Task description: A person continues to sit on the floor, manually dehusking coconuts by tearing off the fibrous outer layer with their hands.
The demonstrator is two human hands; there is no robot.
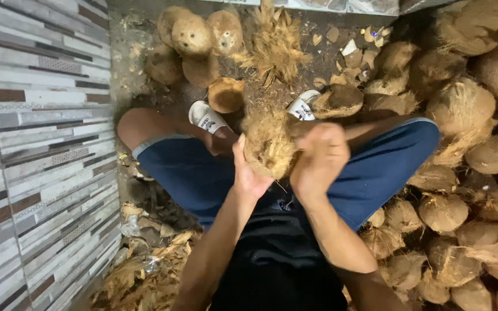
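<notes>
Many husked nuts still waiting, few cleaned

Dozens of fibrous coconuts (462, 190) heap up to the right of the seated person's lap, reaching from top to bottom of the view; these look untouched, so by my reading most of the work is left.

Beyond the lap, past the white sandals (207, 117), sits a small cluster of cleaned coconuts (194, 43), rounder and smoother, a handful only. Just right of that cluster lies a tuft of torn fibre (275, 49). More stripped husk scraps (145, 270) lie left of the lap, against the tiled wall (41, 150).

Over the lap, between the knees, is the coconut in hand (267, 144), shaggy on top, so stripping looks partly done.

Left hand (248, 173) cups the nut's near-left side, fingers wrapped under it, thumb up. Right hand (320, 158) is closed in a fist against its right side, blurred; apparently clenched on fibre, though I cannot tell for certain.
</notes>
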